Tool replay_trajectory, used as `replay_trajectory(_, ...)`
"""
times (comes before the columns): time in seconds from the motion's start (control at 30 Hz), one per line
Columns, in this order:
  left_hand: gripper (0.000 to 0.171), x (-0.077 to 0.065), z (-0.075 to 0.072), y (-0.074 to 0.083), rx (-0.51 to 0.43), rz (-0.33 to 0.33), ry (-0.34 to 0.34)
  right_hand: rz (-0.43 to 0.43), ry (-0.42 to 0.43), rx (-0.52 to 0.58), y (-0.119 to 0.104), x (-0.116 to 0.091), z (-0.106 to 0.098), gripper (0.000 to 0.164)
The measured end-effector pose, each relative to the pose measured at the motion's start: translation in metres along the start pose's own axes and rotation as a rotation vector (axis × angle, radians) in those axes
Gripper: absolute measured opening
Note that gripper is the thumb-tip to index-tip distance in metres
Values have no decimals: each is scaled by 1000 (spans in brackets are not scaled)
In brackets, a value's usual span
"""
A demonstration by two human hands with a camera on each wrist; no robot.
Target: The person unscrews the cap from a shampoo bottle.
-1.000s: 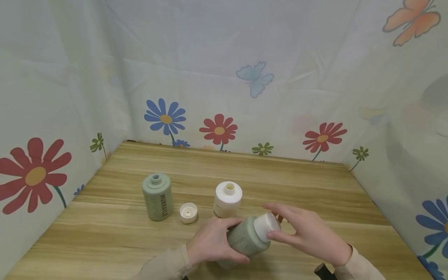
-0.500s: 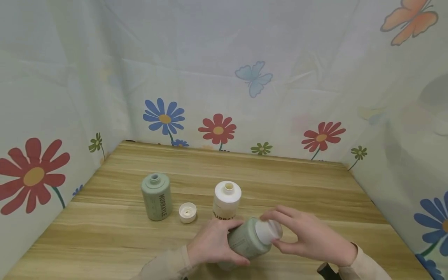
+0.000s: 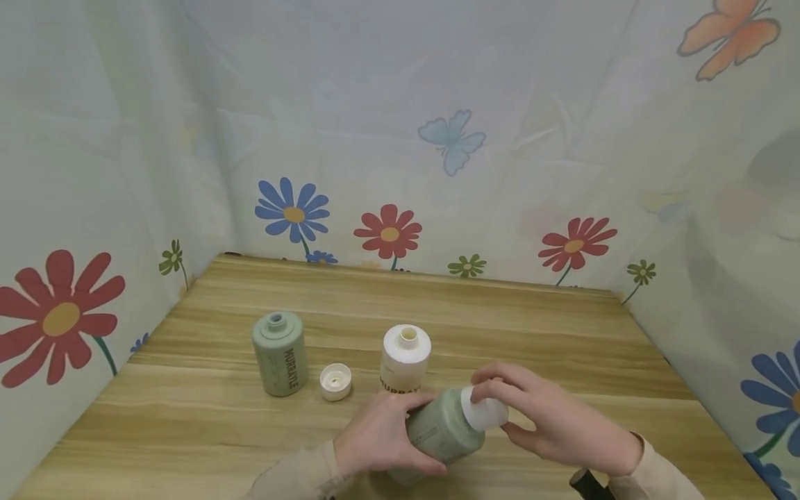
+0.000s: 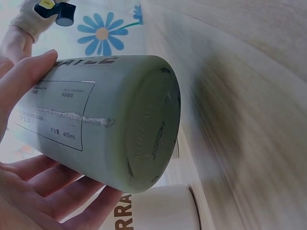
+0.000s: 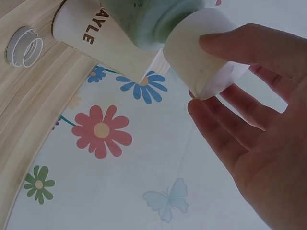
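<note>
A green body wash bottle (image 3: 440,427) lies tilted in my left hand (image 3: 387,434), its capped end pointing up and right. The left wrist view shows thumb and fingers wrapped round the printed bottle (image 4: 96,120), its base above a shadow on the wood. My right hand (image 3: 556,423) is at the white cap (image 3: 486,411) on the bottle's neck. Thumb and fingertips hold the cap (image 5: 196,55) from opposite sides in the right wrist view. Just behind the left hand stands an uncapped white bottle (image 3: 406,354), its lower part hidden.
Another green bottle (image 3: 279,354), uncapped, stands upright at left on the wooden table (image 3: 187,417). Beside it a white cap (image 3: 335,382) lies with its hollow side up. A flowered curtain (image 3: 350,139) surrounds the table at the back and sides.
The right fingers have shifted round the cap: first loosely beside it, then pinching it, now with the index finger farther over its top. The left hand keeps its grip on the tilted bottle.
</note>
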State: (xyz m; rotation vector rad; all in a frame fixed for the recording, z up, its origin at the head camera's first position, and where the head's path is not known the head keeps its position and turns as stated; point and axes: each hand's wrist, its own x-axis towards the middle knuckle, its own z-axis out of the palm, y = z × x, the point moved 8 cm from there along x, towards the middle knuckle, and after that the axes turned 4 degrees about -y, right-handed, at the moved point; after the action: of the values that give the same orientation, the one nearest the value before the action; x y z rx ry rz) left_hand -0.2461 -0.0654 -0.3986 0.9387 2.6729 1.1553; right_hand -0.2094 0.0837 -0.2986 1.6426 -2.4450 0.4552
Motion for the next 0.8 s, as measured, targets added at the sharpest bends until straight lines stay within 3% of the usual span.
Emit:
replay_trajectory(0.2, 70, 1, 0, 1, -43, -10, 2, 80, 78, -13, 9, -9, -10, 68)
replay_trajectory(0.43, 69, 11, 3, 13, -34, 15, 49, 178, 166, 60, 30, -26, -19, 78)
replay_trajectory(0.63, 70, 27, 7, 22, -176, 8, 80, 251, 291, 92, 50, -47, -26, 74)
replay_trajectory(0.8, 73, 42, 16, 27, -222, -14, 81, 361, 386, 107, 71, -67, -29, 70)
